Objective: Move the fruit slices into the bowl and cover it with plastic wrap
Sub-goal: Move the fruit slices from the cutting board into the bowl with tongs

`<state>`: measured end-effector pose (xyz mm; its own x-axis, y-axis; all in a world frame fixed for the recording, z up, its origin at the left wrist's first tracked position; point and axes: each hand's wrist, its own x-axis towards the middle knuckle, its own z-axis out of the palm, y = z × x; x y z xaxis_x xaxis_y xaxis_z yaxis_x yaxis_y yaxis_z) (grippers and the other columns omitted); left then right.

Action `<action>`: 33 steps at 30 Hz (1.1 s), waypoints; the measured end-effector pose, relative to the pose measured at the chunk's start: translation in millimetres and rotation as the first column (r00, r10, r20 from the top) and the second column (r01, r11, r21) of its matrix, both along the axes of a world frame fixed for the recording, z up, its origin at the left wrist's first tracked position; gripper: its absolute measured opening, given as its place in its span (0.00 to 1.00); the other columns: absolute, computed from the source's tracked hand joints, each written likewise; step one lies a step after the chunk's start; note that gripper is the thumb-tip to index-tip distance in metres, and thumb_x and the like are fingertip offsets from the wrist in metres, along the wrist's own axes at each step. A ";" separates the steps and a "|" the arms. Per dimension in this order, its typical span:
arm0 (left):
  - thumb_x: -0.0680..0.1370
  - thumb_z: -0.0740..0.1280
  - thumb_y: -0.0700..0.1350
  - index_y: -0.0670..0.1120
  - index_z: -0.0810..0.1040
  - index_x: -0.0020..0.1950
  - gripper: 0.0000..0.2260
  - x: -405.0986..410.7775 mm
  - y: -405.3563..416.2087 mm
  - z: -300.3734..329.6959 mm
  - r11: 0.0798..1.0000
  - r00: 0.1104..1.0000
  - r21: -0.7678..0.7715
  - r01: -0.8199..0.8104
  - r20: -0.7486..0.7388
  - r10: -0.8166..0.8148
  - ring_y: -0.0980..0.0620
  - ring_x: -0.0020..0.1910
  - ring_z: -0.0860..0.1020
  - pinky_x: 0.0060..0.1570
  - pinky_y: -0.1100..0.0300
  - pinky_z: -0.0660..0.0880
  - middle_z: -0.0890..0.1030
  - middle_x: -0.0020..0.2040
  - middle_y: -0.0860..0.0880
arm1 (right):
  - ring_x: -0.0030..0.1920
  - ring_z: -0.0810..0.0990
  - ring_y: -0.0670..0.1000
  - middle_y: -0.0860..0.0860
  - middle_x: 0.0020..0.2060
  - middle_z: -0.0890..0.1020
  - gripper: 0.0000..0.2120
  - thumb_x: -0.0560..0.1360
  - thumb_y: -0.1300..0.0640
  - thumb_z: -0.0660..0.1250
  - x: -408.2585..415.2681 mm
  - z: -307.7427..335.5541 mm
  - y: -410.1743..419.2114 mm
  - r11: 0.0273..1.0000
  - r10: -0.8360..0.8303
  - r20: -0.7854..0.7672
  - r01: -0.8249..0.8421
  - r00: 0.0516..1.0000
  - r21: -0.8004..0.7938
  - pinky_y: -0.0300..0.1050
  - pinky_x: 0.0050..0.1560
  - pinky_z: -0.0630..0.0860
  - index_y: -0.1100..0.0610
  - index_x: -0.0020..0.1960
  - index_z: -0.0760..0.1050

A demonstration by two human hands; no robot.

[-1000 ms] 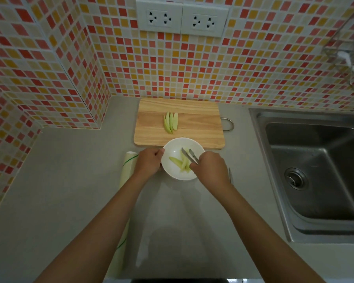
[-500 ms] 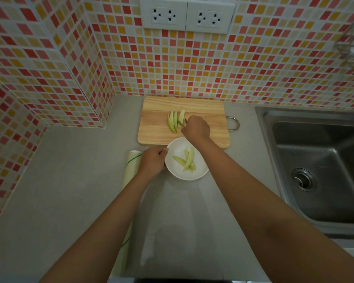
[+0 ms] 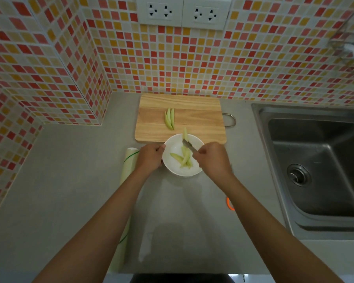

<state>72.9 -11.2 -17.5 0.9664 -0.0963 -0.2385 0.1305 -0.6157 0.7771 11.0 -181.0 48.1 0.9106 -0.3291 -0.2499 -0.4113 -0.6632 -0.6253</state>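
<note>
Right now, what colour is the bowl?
White; the bowl shows best in the head view.

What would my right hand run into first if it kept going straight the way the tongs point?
Probably the cutting board. The right hand holds tongs pinching a fruit slice over the bowl's far rim, aimed up and left toward the board's remaining slices. Height above the board is unclear.

Single head-worn wide-angle view, looking forward and steeply down from above the counter [image 3: 74, 180], facing the tiled wall [image 3: 192, 64]. Both forearms are entering from the bottom edge; the sink [image 3: 319, 160] is lying at right. The near counter is sitting closest, edges bowing outward.
</note>
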 end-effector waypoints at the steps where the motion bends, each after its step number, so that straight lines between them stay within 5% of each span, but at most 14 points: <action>1: 0.82 0.59 0.46 0.34 0.82 0.44 0.19 0.4 -0.3 0.0 1.000 1.000 0.008 0.004 0.001 -0.004 0.43 0.34 0.80 0.46 0.53 0.76 0.83 0.37 0.37 | 0.30 0.76 0.56 0.63 0.29 0.79 0.10 0.68 0.61 0.66 -8.2 -2.0 1.0 1.000 0.010 -0.018 -0.010 1.000 0.000 0.42 0.31 0.65 0.69 0.35 0.79; 6: 0.82 0.58 0.47 0.37 0.81 0.40 0.19 1.1 -0.7 -1.0 1.000 1.000 0.030 0.004 -0.011 -0.003 0.51 0.28 0.76 0.40 0.58 0.71 0.77 0.27 0.48 | 0.33 0.73 0.55 0.56 0.30 0.72 0.11 0.71 0.58 0.66 -17.5 -13.2 8.5 0.988 0.083 -0.118 -0.097 0.990 -0.121 0.40 0.30 0.62 0.62 0.32 0.71; 13: 0.82 0.60 0.47 0.33 0.80 0.41 0.20 2.3 -0.3 -2.0 1.000 1.000 0.000 -0.001 -0.006 0.001 0.42 0.34 0.80 0.45 0.52 0.77 0.80 0.33 0.40 | 0.28 0.69 0.51 0.48 0.25 0.68 0.18 0.70 0.55 0.68 52.2 3.9 14.3 0.994 0.001 0.075 0.007 0.997 -0.114 0.40 0.25 0.55 0.55 0.27 0.63; 18: 0.82 0.60 0.46 0.33 0.79 0.40 0.20 2.4 0.6 -3.8 1.000 1.000 -0.014 -0.002 -0.009 0.002 0.42 0.33 0.80 0.46 0.50 0.78 0.80 0.33 0.40 | 0.44 0.80 0.57 0.54 0.41 0.80 0.08 0.74 0.59 0.66 108.4 -8.9 35.4 0.977 0.074 -0.042 -0.081 0.996 -0.199 0.43 0.35 0.67 0.58 0.37 0.71; 22: 0.82 0.59 0.47 0.33 0.79 0.41 0.20 2.7 1.2 -3.6 1.000 1.000 -0.017 0.000 -0.013 0.000 0.39 0.37 0.82 0.46 0.49 0.79 0.82 0.35 0.37 | 0.47 0.81 0.57 0.56 0.47 0.82 0.05 0.72 0.64 0.64 120.6 -16.3 39.8 0.937 0.130 -0.069 -0.145 0.989 -0.318 0.43 0.37 0.67 0.57 0.39 0.72; 27: 0.82 0.60 0.47 0.34 0.81 0.42 0.19 2.4 0.5 -4.7 1.000 1.000 -0.020 -0.013 -0.013 0.013 0.40 0.37 0.81 0.46 0.51 0.77 0.82 0.35 0.39 | 0.42 0.78 0.58 0.55 0.41 0.80 0.11 0.71 0.68 0.63 119.0 -20.6 39.3 0.910 0.182 -0.064 -0.193 0.981 -0.366 0.43 0.35 0.66 0.59 0.33 0.67; 33: 0.81 0.60 0.47 0.35 0.81 0.41 0.19 3.5 1.0 -4.1 1.000 1.000 -0.003 -0.010 -0.021 0.010 0.41 0.38 0.81 0.49 0.50 0.78 0.81 0.34 0.41 | 0.26 0.65 0.50 0.50 0.22 0.63 0.19 0.70 0.62 0.66 68.7 3.1 17.5 0.989 0.062 0.099 -0.048 0.993 -0.142 0.41 0.25 0.54 0.57 0.25 0.60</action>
